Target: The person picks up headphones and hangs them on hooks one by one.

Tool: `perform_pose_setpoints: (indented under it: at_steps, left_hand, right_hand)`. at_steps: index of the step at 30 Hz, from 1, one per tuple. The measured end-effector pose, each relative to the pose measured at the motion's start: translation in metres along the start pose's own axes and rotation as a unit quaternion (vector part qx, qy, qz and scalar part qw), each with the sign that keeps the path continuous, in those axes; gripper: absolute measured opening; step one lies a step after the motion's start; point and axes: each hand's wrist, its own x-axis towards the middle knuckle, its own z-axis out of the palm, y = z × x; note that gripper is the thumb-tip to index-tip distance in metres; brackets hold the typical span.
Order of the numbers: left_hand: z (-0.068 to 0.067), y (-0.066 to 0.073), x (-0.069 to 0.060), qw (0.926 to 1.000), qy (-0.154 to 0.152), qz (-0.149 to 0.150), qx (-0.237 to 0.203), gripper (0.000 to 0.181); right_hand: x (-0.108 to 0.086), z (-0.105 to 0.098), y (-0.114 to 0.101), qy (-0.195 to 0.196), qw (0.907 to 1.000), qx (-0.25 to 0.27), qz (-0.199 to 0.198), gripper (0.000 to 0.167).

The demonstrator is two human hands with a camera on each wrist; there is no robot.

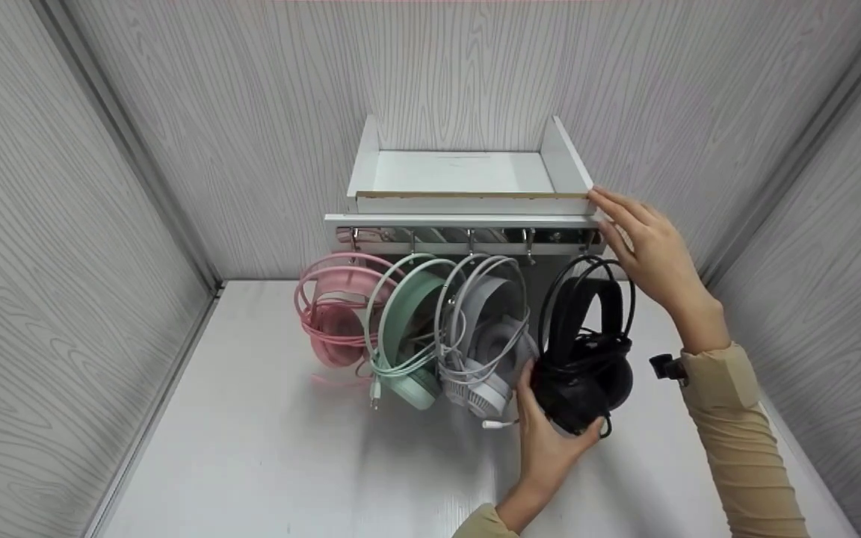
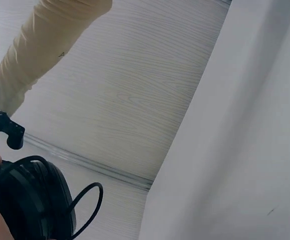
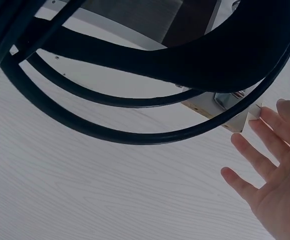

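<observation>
A pair of black headphones (image 1: 584,388) hangs by its headband at the right end of a hook rail, its cable wound round it. My left hand (image 1: 546,441) grips the lower ear cup from below, fingers on one side and thumb on the other. Up close in the left wrist view is the black ear cup (image 2: 30,200) with a loop of cable. My right hand (image 1: 651,254) rests its extended fingertips on the right end of the white shelf (image 1: 475,203). In the right wrist view, that hand's fingers (image 3: 254,155) are spread beside the rail's end, past the black headband (image 3: 135,65).
Left of the black pair hang pink headphones (image 1: 337,336), green headphones (image 1: 408,321) and grey-white headphones (image 1: 486,351), with a white microphone tip (image 1: 500,424) beneath. A bare metal hook (image 1: 529,243) sits between the grey-white and black pairs. Wood-grain panels (image 1: 64,299) enclose the white table (image 1: 266,448).
</observation>
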Motion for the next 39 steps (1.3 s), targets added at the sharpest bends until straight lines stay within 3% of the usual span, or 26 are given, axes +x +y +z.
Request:
perform_pose_setpoints:
  at_steps: [8,13,17,22,27,32,34,39]
  left_hand:
    - [0.013,-0.004,0.001,0.9926,0.046,0.034,0.107,0.114]
    - [0.016,-0.006,0.005,0.9767,0.075,0.072,0.188,0.118]
    - [0.018,-0.007,0.007,0.9642,0.089,0.085,0.235,0.120]
    - [0.020,-0.009,0.010,0.9584,0.080,0.074,0.264,0.121]
    - [0.018,-0.006,0.013,0.9525,0.053,0.044,0.297,0.120]
    - [0.018,-0.003,0.014,0.9382,0.043,0.030,0.342,0.128]
    - [0.018,-0.004,0.015,0.9410,0.044,0.036,0.334,0.128]
    - [0.018,-0.009,0.016,0.9576,0.028,0.053,0.282,0.123]
  right_hand:
    - [-0.001,0.006,-0.002,0.011,0.9999,0.008,0.010,0.047]
    - [-0.003,0.010,-0.003,0.019,0.9996,0.010,0.016,0.048]
    - [-0.004,0.013,-0.003,0.028,0.9994,0.010,0.019,0.049]
    - [-0.004,0.014,-0.003,0.031,0.9994,0.006,0.016,0.051]
    - [-0.005,0.015,-0.003,0.032,0.9994,0.006,0.011,0.053]
    - [-0.005,0.015,-0.003,0.033,0.9994,0.009,0.005,0.053]
    - [-0.005,0.015,-0.003,0.035,0.9993,0.010,0.003,0.053]
    - [-0.005,0.016,-0.002,0.043,0.9990,0.010,0.000,0.053]
